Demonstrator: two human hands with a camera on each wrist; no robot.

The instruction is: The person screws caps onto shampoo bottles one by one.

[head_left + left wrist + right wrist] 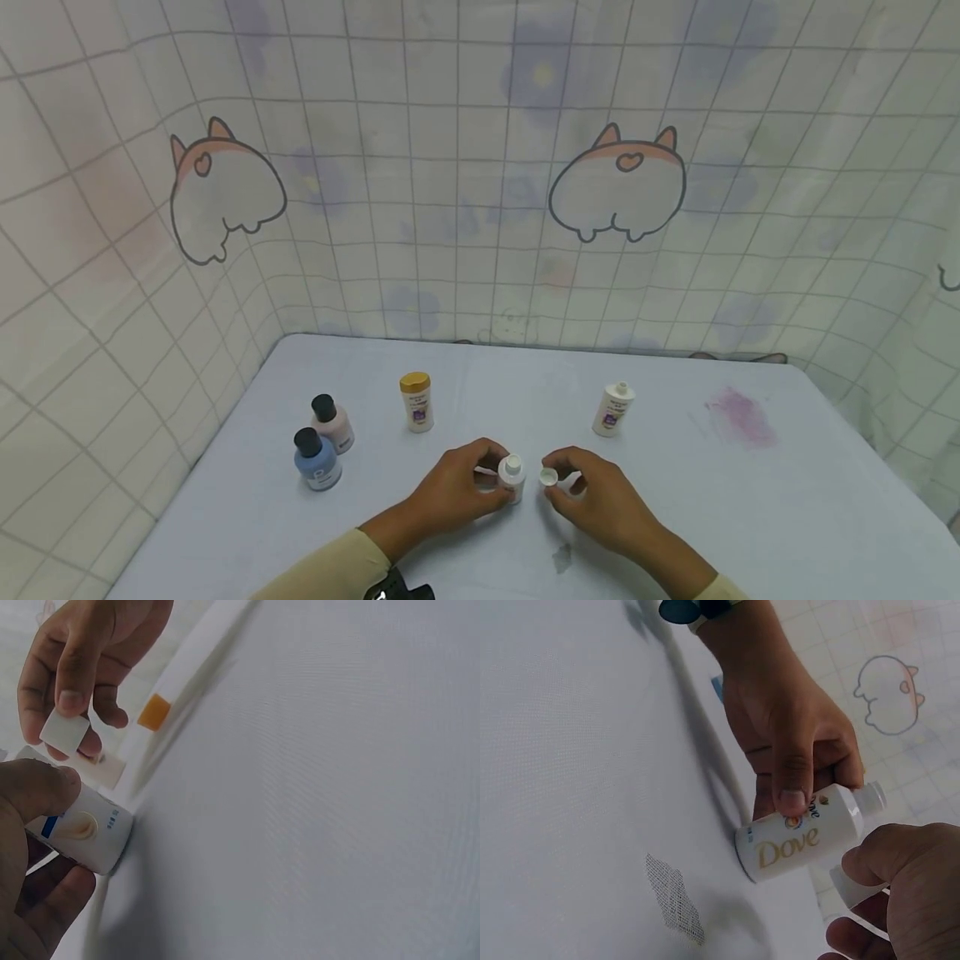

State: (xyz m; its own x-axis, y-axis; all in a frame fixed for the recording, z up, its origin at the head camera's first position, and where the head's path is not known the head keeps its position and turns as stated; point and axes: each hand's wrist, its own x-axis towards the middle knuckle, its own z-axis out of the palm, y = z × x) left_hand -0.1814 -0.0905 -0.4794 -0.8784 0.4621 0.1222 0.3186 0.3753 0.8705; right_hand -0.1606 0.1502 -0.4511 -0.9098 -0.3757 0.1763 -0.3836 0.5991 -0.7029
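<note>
Carefully, a person in pale yellow sleeves (330, 567) works at a white-covered table, a black device (397, 586) partly cut off at the near edge beside the left forearm and a small grey patch (562, 558) on the cloth. The left hand (457, 492) grips a white Dove bottle (512, 473), upright and uncapped, thumb and fingers clamped around its sides. Just beside it, the right hand (600, 504) pinches a white cap (548, 477) between thumb and fingers, clear of the bottle's neck. At left stands a blue bottle (318, 467) with a black cap, a pale pink bottle (336, 429), also black-capped, just behind it. Farther back, a white bottle (613, 410) stands at right, near a pink stain (742, 417), and a gold-lidded container (417, 404) stands left of center. Behind the table hangs a grid-patterned curtain (450, 192) printed with cartoon animals.
</note>
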